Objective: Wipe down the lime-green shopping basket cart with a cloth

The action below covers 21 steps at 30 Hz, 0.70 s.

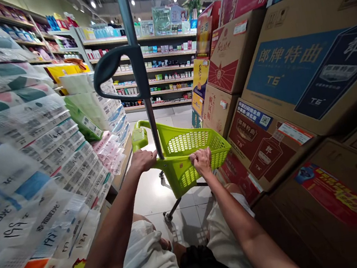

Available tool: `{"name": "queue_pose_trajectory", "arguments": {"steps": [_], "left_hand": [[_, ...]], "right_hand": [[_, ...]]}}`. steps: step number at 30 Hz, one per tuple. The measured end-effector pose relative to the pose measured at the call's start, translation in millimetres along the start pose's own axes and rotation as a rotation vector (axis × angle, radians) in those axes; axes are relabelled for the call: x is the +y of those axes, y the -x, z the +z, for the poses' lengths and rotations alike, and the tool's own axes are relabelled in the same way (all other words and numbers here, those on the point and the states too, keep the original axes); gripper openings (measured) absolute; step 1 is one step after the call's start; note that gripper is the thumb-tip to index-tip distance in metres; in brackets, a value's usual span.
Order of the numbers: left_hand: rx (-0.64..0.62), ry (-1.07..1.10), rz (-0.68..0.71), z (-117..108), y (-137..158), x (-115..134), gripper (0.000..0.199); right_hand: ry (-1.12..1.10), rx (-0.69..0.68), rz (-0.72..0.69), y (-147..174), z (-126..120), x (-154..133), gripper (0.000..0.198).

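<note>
lime-green plastic shopping cart (195,154), mesh basket empty, upright on wheels, mid-aisle on tiled floor, near rim gripped

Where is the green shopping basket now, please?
In the head view, the green shopping basket stands centre, on the floor aisle between stacked tissue packs and cardboard boxes; the left hand and right hand grip its near rim.

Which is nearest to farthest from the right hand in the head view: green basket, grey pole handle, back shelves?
1. Green basket: under the right hand, which holds its rim.
2. Grey pole handle: up and left, mid-aisle.
3. Back shelves: across the aisle's far end.
</note>
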<state>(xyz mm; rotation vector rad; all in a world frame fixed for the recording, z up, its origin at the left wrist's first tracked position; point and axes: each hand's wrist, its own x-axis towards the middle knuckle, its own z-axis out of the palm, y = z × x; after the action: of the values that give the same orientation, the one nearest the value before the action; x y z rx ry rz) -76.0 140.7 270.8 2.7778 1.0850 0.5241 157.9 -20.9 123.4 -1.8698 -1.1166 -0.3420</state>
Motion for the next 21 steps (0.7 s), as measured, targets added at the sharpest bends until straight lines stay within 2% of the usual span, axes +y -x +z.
{"name": "queue_pose_trajectory", "arguments": {"steps": [1, 3, 6, 8, 10, 12, 14, 16, 18, 21], "left_hand": [[-0.030, -0.043, -0.007, 1.7, -0.8, 1.4, 0.053], [-0.129, -0.168, -0.017, 1.4, -1.9, 5.8, 0.056], [-0.228, -0.316, -0.037, -7.5, -1.6, 15.7, 0.061], [-0.293, -0.394, -0.042, -16.1, 0.5, 23.4, 0.064], [-0.336, -0.445, -0.048, -23.7, 3.6, 30.4, 0.066], [-0.351, -0.460, -0.057, -28.2, 7.3, 35.4, 0.070], [-0.345, -0.450, -0.065, -29.4, 10.8, 38.0, 0.074], [-0.328, -0.438, -0.062, -28.3, 13.3, 38.9, 0.074], [-0.309, -0.433, -0.062, -26.9, 14.7, 39.1, 0.072], [-0.303, -0.427, -0.056, -26.5, 14.7, 39.4, 0.071]], "right_hand": [[0.011, 0.000, 0.024, -3.3, -0.2, 5.0, 0.034], [0.028, 0.001, 0.064, -7.7, 6.6, -5.0, 0.037], [0.015, -0.010, 0.059, -4.9, 28.2, -55.7, 0.027], [-0.027, -0.001, -0.012, 1.7, 38.4, -89.3, 0.023], [-0.084, -0.021, -0.099, 7.8, 37.6, -102.8, 0.027], [-0.149, -0.070, -0.176, 9.5, 25.7, -90.1, 0.032], [-0.225, -0.101, -0.164, 4.1, 7.4, -59.2, 0.032], [-0.346, -0.073, -0.012, -8.9, -10.9, -27.4, 0.023], [-0.587, 0.053, 0.190, -26.1, -23.4, -10.5, 0.017], [-1.015, 0.244, 0.421, -44.2, -25.6, -22.4, 0.023]]}}
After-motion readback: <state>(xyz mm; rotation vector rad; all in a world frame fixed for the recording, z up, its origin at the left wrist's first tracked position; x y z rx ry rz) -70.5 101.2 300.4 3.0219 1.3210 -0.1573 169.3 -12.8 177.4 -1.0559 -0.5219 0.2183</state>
